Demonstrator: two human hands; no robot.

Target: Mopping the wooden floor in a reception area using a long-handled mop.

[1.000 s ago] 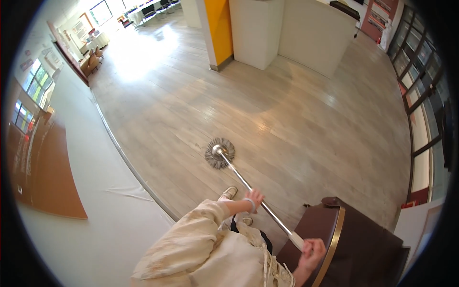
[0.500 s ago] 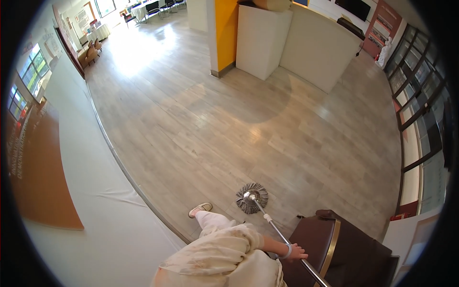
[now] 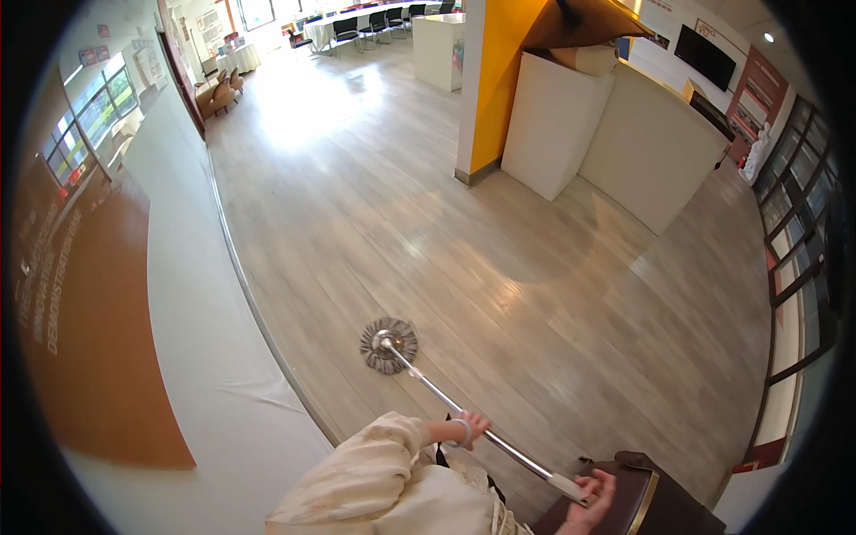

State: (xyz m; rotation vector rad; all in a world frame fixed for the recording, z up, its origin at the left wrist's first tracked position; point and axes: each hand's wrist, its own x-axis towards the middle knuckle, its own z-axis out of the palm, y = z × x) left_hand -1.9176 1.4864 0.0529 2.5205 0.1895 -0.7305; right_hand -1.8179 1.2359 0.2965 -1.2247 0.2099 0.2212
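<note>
A round mop with a grey string head (image 3: 389, 346) lies flat on the wooden floor, its silver handle (image 3: 520, 457) slanting back toward me. Partway down that handle my left hand (image 3: 474, 425) is closed around it, a pale band on the wrist. My right hand (image 3: 596, 501) is at the handle's near end, on its light grip, with fingers curled about it. A loose cream sleeve (image 3: 357, 473) covers my left arm.
Close by at the lower right stands a dark brown padded chair (image 3: 615, 490). A white wall (image 3: 223, 383) runs along the left. Ahead are a yellow pillar (image 3: 499, 89), a white pedestal (image 3: 553, 125) and a counter (image 3: 655, 147). Dark-framed glass panels (image 3: 794, 259) line the right.
The mop head has moved left and a little farther away. My left hand has shifted left with it. My right hand has come into view at the handle's end, and my view has turned.
</note>
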